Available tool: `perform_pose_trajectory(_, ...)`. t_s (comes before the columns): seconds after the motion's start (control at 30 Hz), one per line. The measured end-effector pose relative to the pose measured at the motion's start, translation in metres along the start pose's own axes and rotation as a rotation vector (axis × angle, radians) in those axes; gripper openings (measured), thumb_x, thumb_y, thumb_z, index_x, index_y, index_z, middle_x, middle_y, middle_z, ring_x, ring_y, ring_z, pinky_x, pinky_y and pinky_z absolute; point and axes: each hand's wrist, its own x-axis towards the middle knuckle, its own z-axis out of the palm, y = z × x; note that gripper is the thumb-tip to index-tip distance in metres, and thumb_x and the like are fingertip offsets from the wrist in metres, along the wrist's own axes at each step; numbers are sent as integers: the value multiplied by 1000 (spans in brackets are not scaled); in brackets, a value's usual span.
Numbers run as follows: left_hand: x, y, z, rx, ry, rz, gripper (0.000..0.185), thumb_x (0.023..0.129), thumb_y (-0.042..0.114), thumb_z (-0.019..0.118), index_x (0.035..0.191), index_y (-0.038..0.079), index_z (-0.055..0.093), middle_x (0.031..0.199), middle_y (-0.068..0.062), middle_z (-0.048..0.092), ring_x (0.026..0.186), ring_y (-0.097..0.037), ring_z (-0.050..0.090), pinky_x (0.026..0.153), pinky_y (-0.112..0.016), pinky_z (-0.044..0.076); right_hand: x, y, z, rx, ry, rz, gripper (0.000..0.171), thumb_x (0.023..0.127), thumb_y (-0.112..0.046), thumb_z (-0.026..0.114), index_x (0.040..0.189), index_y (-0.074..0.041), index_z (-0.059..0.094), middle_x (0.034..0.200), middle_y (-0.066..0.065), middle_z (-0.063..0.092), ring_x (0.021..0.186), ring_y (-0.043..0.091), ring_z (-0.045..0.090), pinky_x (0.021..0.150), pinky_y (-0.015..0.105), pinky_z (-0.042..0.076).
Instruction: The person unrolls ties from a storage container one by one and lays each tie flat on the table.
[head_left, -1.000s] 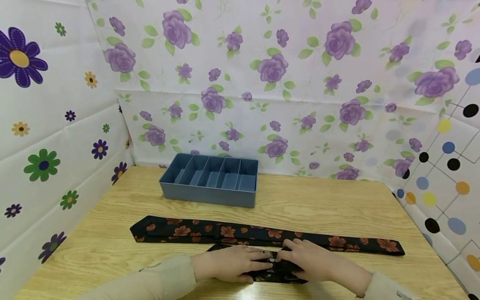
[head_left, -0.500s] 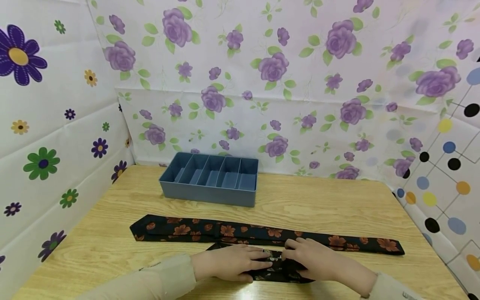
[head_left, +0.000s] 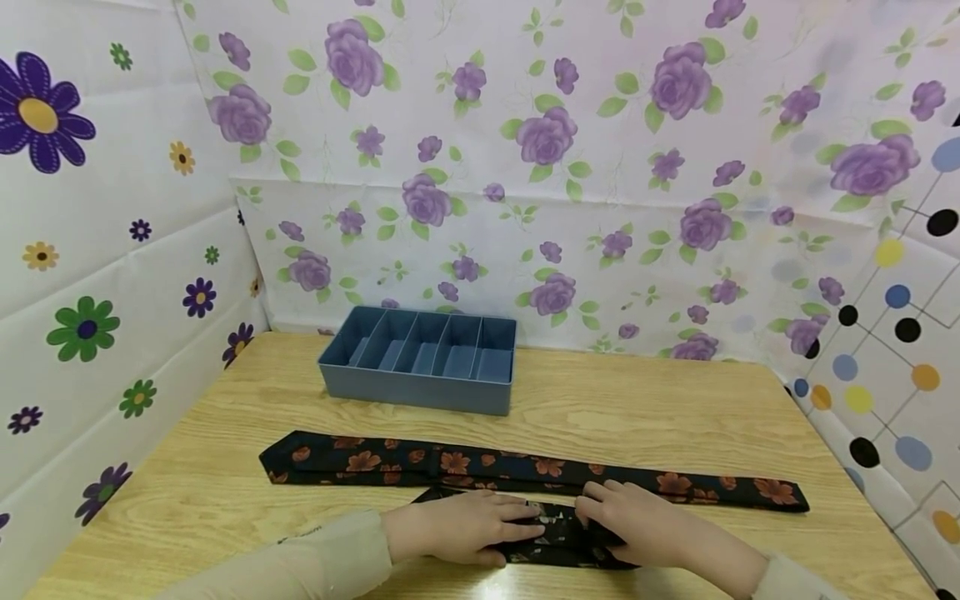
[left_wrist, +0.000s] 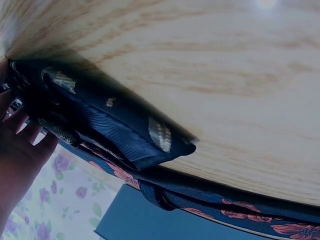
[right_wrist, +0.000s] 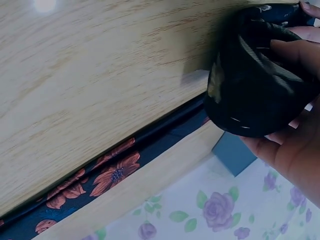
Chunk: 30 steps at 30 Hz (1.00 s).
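A black necktie with small pale motifs (head_left: 553, 527) lies at the table's near side, partly under both hands. My left hand (head_left: 463, 527) rests on it with the fingers stretched out. Its pointed, open-backed end (left_wrist: 120, 120) sticks out past that hand in the left wrist view. On the other side, my right hand (head_left: 641, 527) grips the tie's folded-over part (right_wrist: 250, 95), thumb on one side and fingers beneath. Just beyond, a dark necktie with orange flowers (head_left: 360, 461) stretches straight across the table.
A blue-grey tray with several compartments (head_left: 420, 390) stands at the back left of the wooden table (head_left: 645, 408). Flower-patterned sheeting (head_left: 465, 167) hangs behind, with printed side walls left and right.
My right hand has shifted slightly to the right with the folded part of the black necktie, and more patterned cloth shows between the hands. My left hand has stayed put.
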Motion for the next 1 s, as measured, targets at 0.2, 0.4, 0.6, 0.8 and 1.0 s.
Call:
perform_pose_trajectory(0.2, 0, 0, 1, 7, -2, 12, 59, 97, 38, 48, 150, 21, 27, 155, -3, 27, 141, -16, 32, 110, -27, 36, -4, 2, 0, 6, -23, 44, 31, 76, -15, 78, 92, -23, 52, 89, -13, 51, 72, 1, 45, 61, 21, 42)
perform_pose_trajectory(0.4, -1, 0, 2, 51, 3, 18, 60, 97, 39, 47, 150, 20, 27, 156, -3, 26, 141, -16, 32, 111, -24, 34, -9, 7, -2, -34, -38, 45, 32, 76, -19, 78, 103, -27, 62, 103, -4, 59, 84, 12, 59, 69, 28, 52)
perform_pose_trajectory(0.6, -8, -1, 3, 27, 5, 10, 61, 97, 39, 49, 150, 20, 26, 156, -3, 26, 141, -16, 32, 110, -25, 35, -12, 11, -8, 19, -58, 64, 33, 76, -19, 78, 104, -23, 61, 99, -6, 58, 82, 11, 58, 64, 26, 51)
perform_pose_trajectory(0.8, -19, -3, 4, -4, 12, -1, 62, 96, 37, 51, 150, 20, 28, 155, -4, 26, 140, -18, 33, 110, -26, 36, -10, 12, -8, 55, -76, 63, 36, 76, -17, 79, 102, -23, 55, 99, -7, 56, 82, 10, 58, 61, 26, 49)
perform_pose_trajectory(1.0, -29, -4, 5, -23, 14, -14, 61, 95, 36, 52, 149, 19, 29, 155, -5, 28, 139, -19, 35, 108, -27, 39, -7, 10, -4, 68, -68, 65, 35, 75, -15, 79, 97, -22, 52, 97, -9, 55, 76, 6, 52, 59, 24, 45)
